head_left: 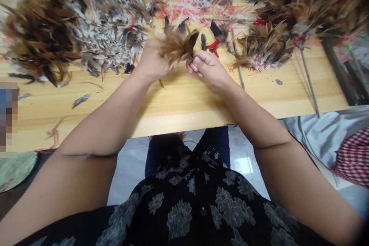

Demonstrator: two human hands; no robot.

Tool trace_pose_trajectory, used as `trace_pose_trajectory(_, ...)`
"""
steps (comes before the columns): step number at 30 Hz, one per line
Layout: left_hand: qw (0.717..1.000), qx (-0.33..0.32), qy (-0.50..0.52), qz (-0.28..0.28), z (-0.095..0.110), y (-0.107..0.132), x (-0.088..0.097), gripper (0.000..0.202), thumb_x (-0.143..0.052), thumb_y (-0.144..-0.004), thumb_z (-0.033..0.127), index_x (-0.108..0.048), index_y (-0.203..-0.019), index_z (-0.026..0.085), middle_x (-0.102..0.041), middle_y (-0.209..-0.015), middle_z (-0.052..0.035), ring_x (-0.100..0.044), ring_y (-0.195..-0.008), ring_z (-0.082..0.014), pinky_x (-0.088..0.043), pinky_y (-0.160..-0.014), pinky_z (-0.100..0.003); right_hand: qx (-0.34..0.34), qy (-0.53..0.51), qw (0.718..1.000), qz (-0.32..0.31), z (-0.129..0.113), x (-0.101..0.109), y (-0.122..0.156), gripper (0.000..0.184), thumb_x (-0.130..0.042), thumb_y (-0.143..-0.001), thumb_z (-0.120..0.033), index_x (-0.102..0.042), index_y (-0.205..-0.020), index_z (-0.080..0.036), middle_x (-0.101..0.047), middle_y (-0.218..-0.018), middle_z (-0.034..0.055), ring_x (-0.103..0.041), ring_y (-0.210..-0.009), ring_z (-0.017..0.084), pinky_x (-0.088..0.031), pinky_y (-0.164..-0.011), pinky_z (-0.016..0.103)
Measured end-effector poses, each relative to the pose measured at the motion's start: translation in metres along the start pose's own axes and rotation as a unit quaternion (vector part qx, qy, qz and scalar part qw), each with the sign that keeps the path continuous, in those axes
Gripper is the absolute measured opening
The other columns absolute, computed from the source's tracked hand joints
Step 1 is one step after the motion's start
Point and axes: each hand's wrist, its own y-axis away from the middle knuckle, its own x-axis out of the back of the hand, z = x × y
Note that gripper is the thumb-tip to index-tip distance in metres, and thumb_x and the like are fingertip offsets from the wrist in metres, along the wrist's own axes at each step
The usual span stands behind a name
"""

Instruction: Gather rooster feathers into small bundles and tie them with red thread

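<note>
A small bunch of brown feathers (180,46) with dark tips is held above the table, smeared by motion. My left hand (154,59) is closed at its left side, with the fingers partly hidden behind the feathers. My right hand (209,69) is closed in a pinch at the bunch's right end. A bit of red string shows between its fingers. Just beyond that hand lie loose dark feathers (219,30) and a red tie (213,47). A thin stick (238,61) rests on the table to its right.
Large heaps of brown feathers (40,30) and grey-white feathers (109,27) cover the table's left. Red and pink string shreds (184,9) lie at the back. A feather duster (308,77) and a feather bundle (265,48) are at the right, near a dark frame (336,69).
</note>
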Motion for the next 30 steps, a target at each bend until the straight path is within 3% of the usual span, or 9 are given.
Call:
trace_pose_trajectory(1, 1.0, 0.005, -0.009, 0.02, 0.004, 0.002, -0.008, 0.087, -0.041, -0.126, 0.108, -0.064, -0.099, 0.029, -0.067, -0.091, -0.0049, -0.074, -0.126, -0.0311, -0.055, -0.109, -0.053, -0.032, -0.059, 0.998, 0.018, -0.002, -0.001, 0.001, 0.051, -0.063, -0.133, -0.043, -0.049, -0.087, -0.026, -0.053, -0.088, -0.0023, -0.043, -0.078, 0.012, -0.039, -0.073, 0.021)
trace_pose_trajectory(3, 0.994, -0.011, -0.028, 0.102, 0.016, 0.003, -0.024, 0.088, -0.048, -0.122, 0.112, -0.062, -0.096, 0.029, -0.07, -0.089, -0.0041, -0.074, -0.104, -0.0298, -0.059, -0.099, -0.051, -0.077, -0.156, 0.984, 0.04, -0.005, -0.002, 0.002, 0.046, -0.06, -0.133, -0.034, -0.047, -0.089, -0.025, -0.054, -0.088, -0.0036, -0.036, -0.07, 0.009, -0.03, -0.065, 0.019)
trace_pose_trajectory(6, 0.982, -0.044, -0.052, 0.179, 0.037, 0.001, -0.041, 0.083, -0.052, -0.124, 0.107, -0.06, -0.093, 0.031, -0.069, -0.088, -0.0049, -0.067, -0.086, -0.0296, -0.059, -0.086, -0.053, -0.119, -0.252, 0.958, 0.07, -0.006, -0.001, -0.001, 0.041, -0.063, -0.128, -0.023, -0.045, -0.091, -0.026, -0.055, -0.085, -0.0064, -0.032, -0.063, 0.007, -0.025, -0.059, 0.018)
trace_pose_trajectory(11, 0.983, -0.08, -0.068, 0.152, 0.073, -0.009, -0.04, 0.065, -0.053, -0.131, 0.089, -0.069, -0.103, 0.033, -0.084, -0.11, -0.0122, -0.083, -0.111, -0.0411, -0.067, -0.106, -0.065, -0.153, -0.318, 0.932, 0.079, -0.003, -0.001, -0.006, 0.036, -0.067, -0.119, -0.014, -0.044, -0.095, -0.027, -0.051, -0.078, -0.0099, -0.033, -0.059, 0.005, -0.023, -0.057, 0.015)
trace_pose_trajectory(13, 0.983, -0.11, -0.053, 0.139, 0.084, -0.012, -0.035, 0.058, -0.057, -0.132, 0.082, -0.071, -0.105, 0.032, -0.089, -0.12, -0.0132, -0.087, -0.114, -0.0412, -0.069, -0.107, -0.066, -0.171, -0.326, 0.926, 0.079, -0.004, -0.003, -0.006, 0.035, -0.066, -0.118, -0.011, -0.045, -0.095, -0.027, -0.051, -0.077, -0.0104, -0.033, -0.058, 0.005, -0.023, -0.056, 0.014)
trace_pose_trajectory(15, 0.988, -0.094, -0.025, 0.12, 0.091, -0.012, -0.03, 0.059, -0.057, -0.134, 0.081, -0.07, -0.104, 0.032, -0.092, -0.124, -0.0124, -0.089, -0.114, -0.0388, -0.072, -0.107, -0.065, -0.19, -0.33, 0.921, 0.076, -0.008, -0.004, -0.006, 0.034, -0.066, -0.116, -0.008, -0.046, -0.095, -0.026, -0.052, -0.077, -0.0104, -0.033, -0.058, 0.005, -0.024, -0.055, 0.014)
trace_pose_trajectory(19, 0.991, -0.017, 0.075, 0.106, 0.089, -0.01, -0.025, 0.065, -0.06, -0.132, 0.091, -0.07, -0.106, 0.032, -0.092, -0.115, -0.0074, -0.09, -0.101, -0.0318, -0.076, -0.097, -0.057, -0.226, -0.339, 0.912, 0.041, -0.016, -0.004, -0.004, 0.032, -0.067, -0.118, -0.012, -0.049, -0.094, -0.025, -0.056, -0.079, -0.0093, -0.032, -0.058, 0.004, -0.024, -0.054, 0.013)
trace_pose_trajectory(26, 0.986, 0.031, 0.134, 0.093, 0.048, -0.008, -0.036, 0.072, -0.077, -0.115, 0.105, -0.075, -0.116, 0.033, -0.087, -0.099, -0.0041, -0.076, -0.08, -0.0253, -0.067, -0.081, -0.051, -0.265, -0.34, 0.901, 0.047, -0.025, -0.008, 0.001, 0.03, -0.066, -0.118, -0.009, -0.052, -0.096, -0.025, -0.061, -0.084, -0.0067, -0.041, -0.063, 0.006, -0.029, -0.054, 0.013)
trace_pose_trajectory(30, 0.986, 0.012, 0.143, 0.088, 0.056, -0.005, -0.033, 0.068, -0.077, -0.114, 0.103, -0.079, -0.124, 0.036, -0.088, -0.108, -0.0074, -0.078, -0.082, -0.0301, -0.068, -0.077, -0.056, -0.254, -0.334, 0.906, 0.061, -0.025, -0.008, 0.002, 0.03, -0.066, -0.116, -0.008, -0.053, -0.096, -0.025, -0.06, -0.085, -0.0057, -0.047, -0.066, 0.007, -0.033, -0.056, 0.015)
